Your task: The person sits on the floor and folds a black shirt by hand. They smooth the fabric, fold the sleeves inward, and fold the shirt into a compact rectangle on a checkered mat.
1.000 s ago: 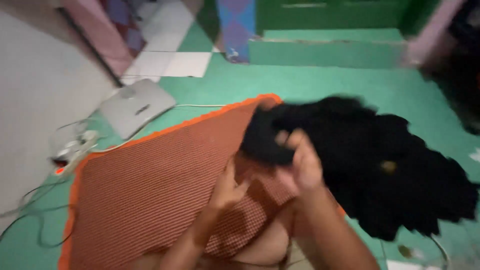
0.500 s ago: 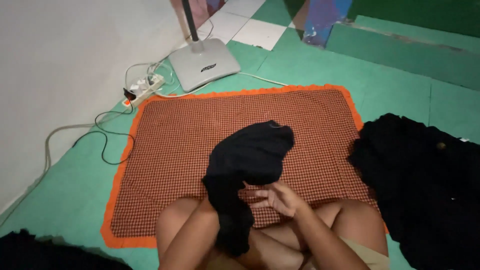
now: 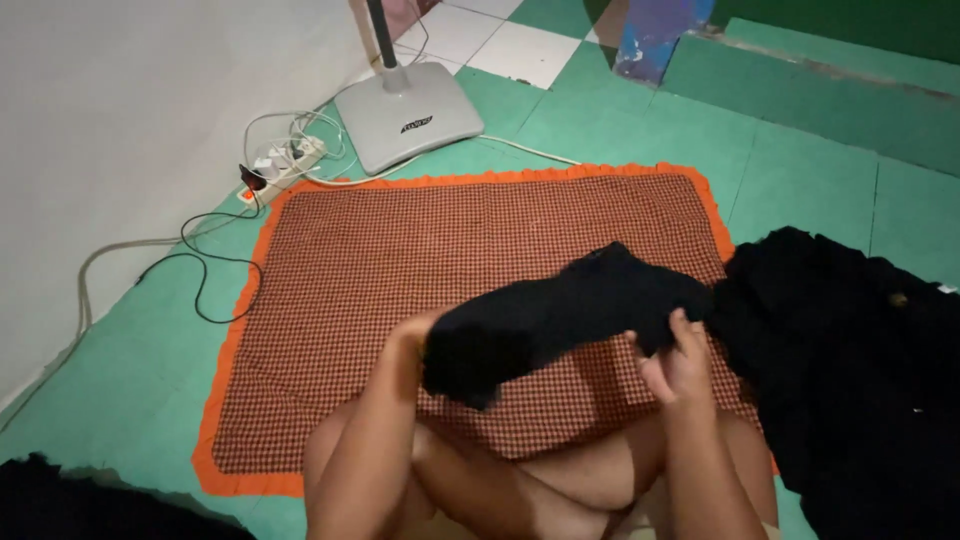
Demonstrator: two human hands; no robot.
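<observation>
1. currently both hands hold one black garment (image 3: 570, 315) up over the near right part of a checked mat (image 3: 450, 270) with an orange border, which lies on the green floor (image 3: 820, 150).
2. left hand (image 3: 425, 335): mostly hidden in the left end of the cloth; it carries that end, but how the fingers of its grip sit i cannot tell.
3. right hand (image 3: 672, 362): grip pressed together on the right end, fingers curled over the fabric.
4. the garment hangs bunched between the hands, above the mat and the person's crossed legs, not yet laid flat.
5. judged from this, the step in hand is stretching the piece out between two hands; a next move would call for finding its edges and keeping the cloth taut.
6. just right of it lies a pile of black clothes (image 3: 850, 380); at the far left stand a fan base (image 3: 408, 115) and a power strip (image 3: 285, 165) with cables.
</observation>
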